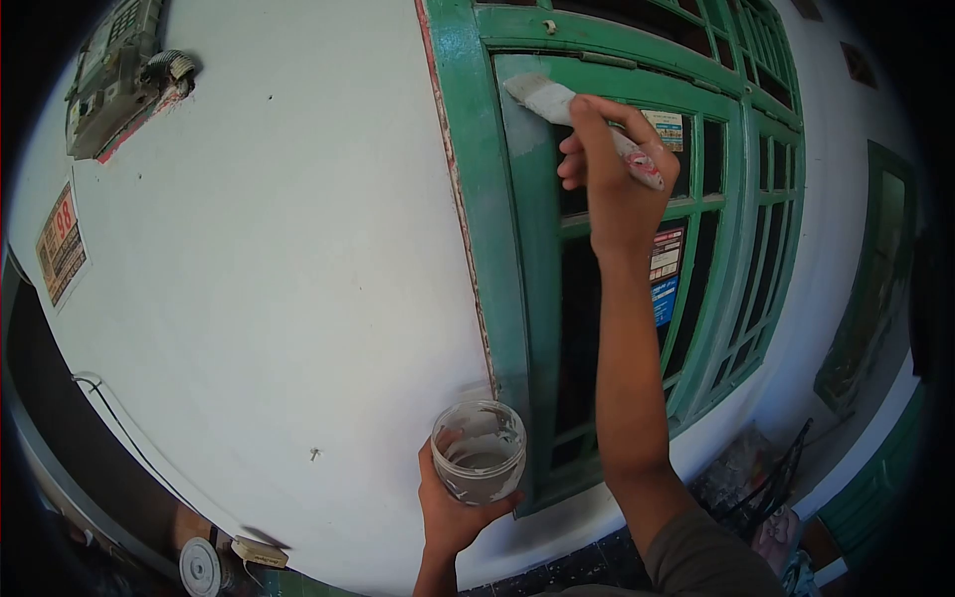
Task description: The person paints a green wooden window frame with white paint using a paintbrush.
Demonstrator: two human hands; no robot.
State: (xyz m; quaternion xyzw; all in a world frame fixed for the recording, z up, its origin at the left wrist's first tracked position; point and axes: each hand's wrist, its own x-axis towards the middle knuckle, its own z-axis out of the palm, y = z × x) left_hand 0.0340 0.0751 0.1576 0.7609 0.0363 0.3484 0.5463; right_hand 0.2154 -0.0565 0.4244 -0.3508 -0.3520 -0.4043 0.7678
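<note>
My right hand (pixel 619 154) is closed round the handle of a paint-smeared brush (pixel 545 99). The bristles touch the upper left corner of a green window sash (pixel 537 209), where a pale grey patch (pixel 525 129) shows on the green. Below, my left hand (pixel 453 507) grips a clear plastic jar (pixel 479 453) from beneath and the side. Grey paint lies in the jar and streaks its inner wall. The jar is upright, in front of the lower left part of the window frame, by the white wall.
An electricity meter (pixel 114 85) hangs on the white wall (pixel 298 249) at upper left, above a paper notice (pixel 63 239). Stickers (pixel 665 269) show on the window. At lower left are a white lidded bucket (pixel 201 567) and a cable. Bags and clutter (pixel 741 473) lie at lower right.
</note>
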